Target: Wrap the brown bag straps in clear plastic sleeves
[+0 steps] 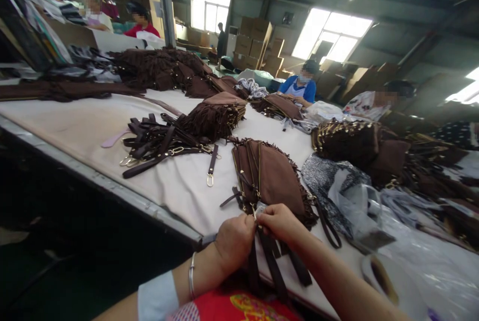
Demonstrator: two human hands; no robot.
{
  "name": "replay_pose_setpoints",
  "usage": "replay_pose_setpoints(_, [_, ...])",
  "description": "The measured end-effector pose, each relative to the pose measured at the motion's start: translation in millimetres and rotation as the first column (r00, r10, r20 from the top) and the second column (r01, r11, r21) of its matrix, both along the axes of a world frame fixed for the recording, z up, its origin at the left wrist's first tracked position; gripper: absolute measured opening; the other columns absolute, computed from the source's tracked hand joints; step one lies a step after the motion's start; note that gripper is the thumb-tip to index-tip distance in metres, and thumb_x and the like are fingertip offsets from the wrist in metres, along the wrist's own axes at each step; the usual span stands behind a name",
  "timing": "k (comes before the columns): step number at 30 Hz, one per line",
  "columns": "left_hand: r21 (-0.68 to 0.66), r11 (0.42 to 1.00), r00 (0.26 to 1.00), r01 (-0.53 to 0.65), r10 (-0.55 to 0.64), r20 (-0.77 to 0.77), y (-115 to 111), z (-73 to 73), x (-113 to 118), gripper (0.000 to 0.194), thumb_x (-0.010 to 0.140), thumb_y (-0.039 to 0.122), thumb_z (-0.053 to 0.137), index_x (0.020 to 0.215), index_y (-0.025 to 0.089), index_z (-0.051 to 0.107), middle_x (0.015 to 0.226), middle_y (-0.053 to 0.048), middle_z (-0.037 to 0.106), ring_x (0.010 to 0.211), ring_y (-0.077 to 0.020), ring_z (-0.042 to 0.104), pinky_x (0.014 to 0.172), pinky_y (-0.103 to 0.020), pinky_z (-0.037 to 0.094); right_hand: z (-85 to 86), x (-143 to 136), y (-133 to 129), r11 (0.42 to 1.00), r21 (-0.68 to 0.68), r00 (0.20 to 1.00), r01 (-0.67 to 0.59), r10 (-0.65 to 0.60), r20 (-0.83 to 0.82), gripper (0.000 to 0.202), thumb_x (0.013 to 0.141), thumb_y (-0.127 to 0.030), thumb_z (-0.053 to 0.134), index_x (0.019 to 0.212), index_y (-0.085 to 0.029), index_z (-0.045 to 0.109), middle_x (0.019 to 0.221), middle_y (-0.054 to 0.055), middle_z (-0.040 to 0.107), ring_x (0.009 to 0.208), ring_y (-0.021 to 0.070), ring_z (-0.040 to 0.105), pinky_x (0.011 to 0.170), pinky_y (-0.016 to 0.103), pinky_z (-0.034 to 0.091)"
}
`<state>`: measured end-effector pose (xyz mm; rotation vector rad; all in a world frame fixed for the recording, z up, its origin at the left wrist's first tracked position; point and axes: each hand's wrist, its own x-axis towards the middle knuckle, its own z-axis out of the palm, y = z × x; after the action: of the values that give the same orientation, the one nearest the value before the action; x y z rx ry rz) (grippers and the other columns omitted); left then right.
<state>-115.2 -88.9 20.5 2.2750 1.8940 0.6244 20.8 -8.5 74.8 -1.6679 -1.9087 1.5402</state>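
Note:
My left hand and my right hand meet at the table's near edge, both with fingers pinched together. Between their fingertips shows a small gold metal clasp, with a scrap of clear plastic beside it. Dark brown wrist straps hang down below the hands. Just beyond lies a stack of brown fringed zip bags, fanned so that their gold zips show. To the left of the stack, a single short strap with a clip lies on the cloth. The fingers partly hide the clasp.
A heap of dark straps with gold clips lies on the left of the cloth-covered table. More fringed bags are piled behind. Clear plastic and a roll sit at right. A co-worker in blue sits across.

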Motion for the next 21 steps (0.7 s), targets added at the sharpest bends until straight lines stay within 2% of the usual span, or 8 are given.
replay_pose_setpoints(5, [0.051, 0.999, 0.999, 0.012, -0.01, -0.033, -2.2, -3.6, -2.7, 0.016, 0.092, 0.016, 0.041, 0.085, 0.019, 0.055, 0.072, -0.006, 0.063, 0.06, -0.0224, 0.062, 0.05, -0.032, 0.045, -0.9, -5.1, 8.4, 0.997, -0.071, 0.999, -0.034, 0.036, 0.018, 0.026, 0.07, -0.023, 0.058, 0.046, -0.018, 0.051, 0.034, -0.005, 0.046, 0.029, 0.0065, 0.035, 0.031, 0.02, 0.022])
replay_pose_setpoints(8, [0.094, 0.995, 1.0, 0.022, -0.021, -0.012, -2.8, -5.1, -3.5, 0.014, 0.093, 0.019, 0.041, 0.094, 0.018, 0.055, 0.075, -0.005, 0.064, 0.06, -0.0221, 0.061, 0.051, -0.032, 0.045, -2.7, -9.1, 10.9, 0.995, -0.091, 0.999, -0.033, 0.036, 0.023, 0.026, 0.071, -0.021, 0.056, 0.045, -0.019, 0.05, 0.034, -0.005, 0.046, 0.028, 0.0065, 0.034, 0.03, 0.02, 0.021])
replay_pose_setpoints(10, [0.12, 0.992, 1.0, 0.028, -0.029, 0.009, -2.3, -7.3, -3.4, 0.015, 0.093, 0.02, 0.041, 0.098, 0.018, 0.055, 0.076, -0.005, 0.065, 0.061, -0.0213, 0.062, 0.052, -0.031, 0.045, -4.2, -10.8, 11.0, 0.996, -0.088, 0.999, -0.031, 0.033, 0.027, 0.027, 0.07, -0.02, 0.055, 0.044, -0.019, 0.049, 0.033, -0.005, 0.044, 0.027, 0.0063, 0.033, 0.03, 0.02, 0.02])
replay_pose_setpoints(14, [0.117, 0.993, 0.997, 0.022, -0.03, 0.072, 0.7, -10.3, -3.6, 0.016, 0.094, 0.023, 0.041, 0.091, 0.02, 0.056, 0.074, -0.003, 0.066, 0.063, -0.0185, 0.063, 0.054, -0.028, 0.043, -5.4, -10.0, 9.0, 0.998, -0.055, 1.0, -0.018, 0.019, 0.019, 0.027, 0.068, -0.017, 0.056, 0.042, -0.018, 0.049, 0.033, -0.006, 0.042, 0.03, 0.0052, 0.034, 0.032, 0.019, 0.021])
replay_pose_setpoints(18, [0.076, 0.997, 0.98, -0.032, 0.017, 0.197, 3.4, -3.6, -4.8, 0.019, 0.094, 0.026, 0.041, 0.088, 0.021, 0.058, 0.078, -0.003, 0.067, 0.068, -0.0172, 0.063, 0.06, -0.027, 0.042, -1.5, -5.3, 4.4, 0.995, -0.1, 0.999, -0.023, 0.021, -0.028, 0.025, 0.069, -0.019, 0.055, 0.045, -0.017, 0.053, 0.034, -0.005, 0.043, 0.029, 0.0048, 0.032, 0.031, 0.019, 0.019])
replay_pose_setpoints(21, [0.022, 0.997, 0.964, -0.077, 0.069, 0.257, 4.6, 4.7, -4.0, 0.021, 0.093, 0.025, 0.041, 0.083, 0.021, 0.059, 0.077, -0.003, 0.066, 0.069, -0.0162, 0.062, 0.063, -0.026, 0.041, 1.3, -1.7, -1.7, 0.987, -0.162, 0.991, 0.006, -0.027, -0.128, 0.024, 0.07, -0.025, 0.057, 0.048, -0.016, 0.055, 0.035, -0.006, 0.042, 0.028, 0.0042, 0.029, 0.03, 0.019, 0.016])
